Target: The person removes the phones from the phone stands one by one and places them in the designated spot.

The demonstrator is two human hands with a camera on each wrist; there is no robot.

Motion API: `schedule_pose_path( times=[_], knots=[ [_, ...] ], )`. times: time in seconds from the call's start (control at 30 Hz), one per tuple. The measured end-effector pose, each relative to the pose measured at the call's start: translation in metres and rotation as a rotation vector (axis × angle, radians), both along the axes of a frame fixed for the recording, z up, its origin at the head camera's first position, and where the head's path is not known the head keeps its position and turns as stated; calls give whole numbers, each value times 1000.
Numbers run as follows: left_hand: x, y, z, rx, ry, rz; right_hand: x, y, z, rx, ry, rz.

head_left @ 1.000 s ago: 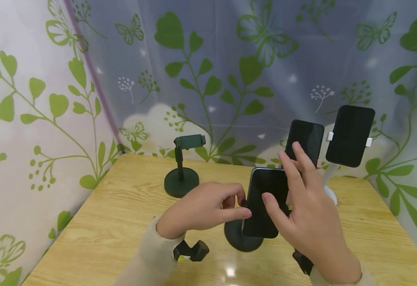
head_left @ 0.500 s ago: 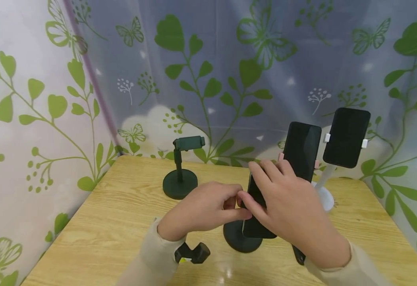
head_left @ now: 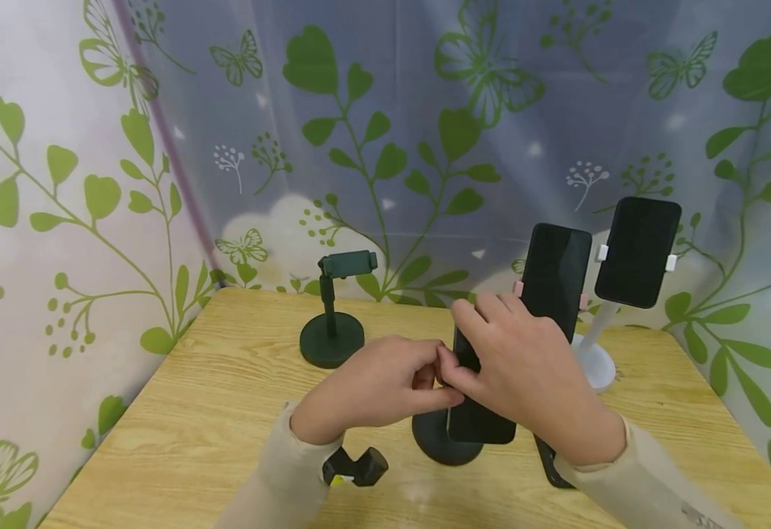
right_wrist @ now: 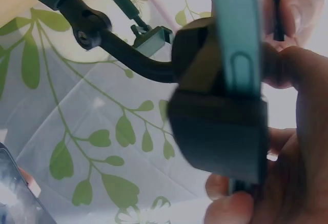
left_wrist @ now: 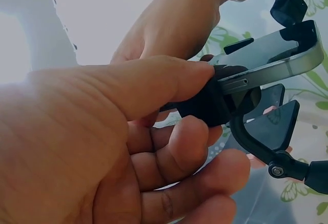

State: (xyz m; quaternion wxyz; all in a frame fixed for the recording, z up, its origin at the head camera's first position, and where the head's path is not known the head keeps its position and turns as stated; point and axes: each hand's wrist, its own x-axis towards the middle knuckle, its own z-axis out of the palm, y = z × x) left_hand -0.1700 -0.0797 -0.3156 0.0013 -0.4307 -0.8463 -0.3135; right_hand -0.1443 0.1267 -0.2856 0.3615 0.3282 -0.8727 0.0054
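Observation:
A black-screened phone [head_left: 481, 422] sits tilted in a black phone stand [head_left: 448, 447] at the front of the table. My left hand [head_left: 375, 386] pinches the stand's clamp [left_wrist: 205, 101] at the phone's left edge, thumb on one side and curled fingers on the other. Across the phone's upper part lies my right hand [head_left: 524, 360], its thumb close to the left fingertips and its fingers bent over the phone's far end. In the right wrist view the phone's teal edge [right_wrist: 238, 34] runs through a black clamp [right_wrist: 220, 131], with right fingers curled beside it.
Behind on the right, one phone [head_left: 557, 275] rests in a pink holder and another phone [head_left: 638, 253] in a white stand [head_left: 597, 364]. A dark green phone stand [head_left: 331, 342] without a phone is at back left. Patterned cloth [head_left: 359, 147] hangs behind the table.
My right hand has come left and down from an open spread beside the phone, and its fingers have bent over it. The left hand has stayed in place.

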Motion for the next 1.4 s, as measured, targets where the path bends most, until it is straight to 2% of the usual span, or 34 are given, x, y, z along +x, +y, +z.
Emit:
schedule_pose_path(
  times=[0.2,0.4,0.77,1.0,1.23,1.4],
  knots=[
    [-1,0,0,-6,-32,6,-4,1,-2,-3,12,14],
    [-3,0,0,-23,-29,16,-6,3,-4,-20,14,8],
    [-9,2,-7,51,-95,-52,-5,-1,-8,-48,7,2],
    [-16,5,-10,110,-159,-125,-6,1,-8,-48,22,-2],
    [-16,5,-11,113,-192,-136,-6,0,-9,-43,64,12],
    [-16,1,-10,126,-187,-157,-5,1,-9,-37,40,14]
  ],
)
